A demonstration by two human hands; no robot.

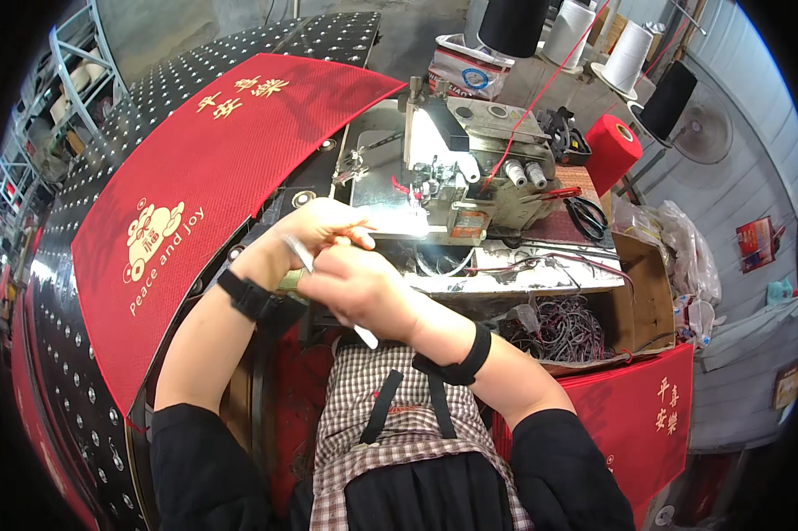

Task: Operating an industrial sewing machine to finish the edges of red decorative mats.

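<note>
My two hands meet in front of an overlock sewing machine (496, 133) with its lamp lit. My right hand (364, 288) is closed around a slim, pale tool (364, 334), whose two ends stick out of the fist; its exact kind is unclear. Just beyond it, my left hand (321, 221) has its fingers bent and pressed together near the machine's front left edge. What those fingers hold, if anything, is hidden. To the left a large red mat (213, 159) with gold print lies on a black table (89, 354) studded with metal balls.
Thread cones, including a red one (613, 146), stand behind the machine. Black-handled scissors (586, 217) lie at its right. A cardboard box (642, 301) of thread scraps (563, 327) sits below, above more red mats (633, 416). A red thread runs down to the machine.
</note>
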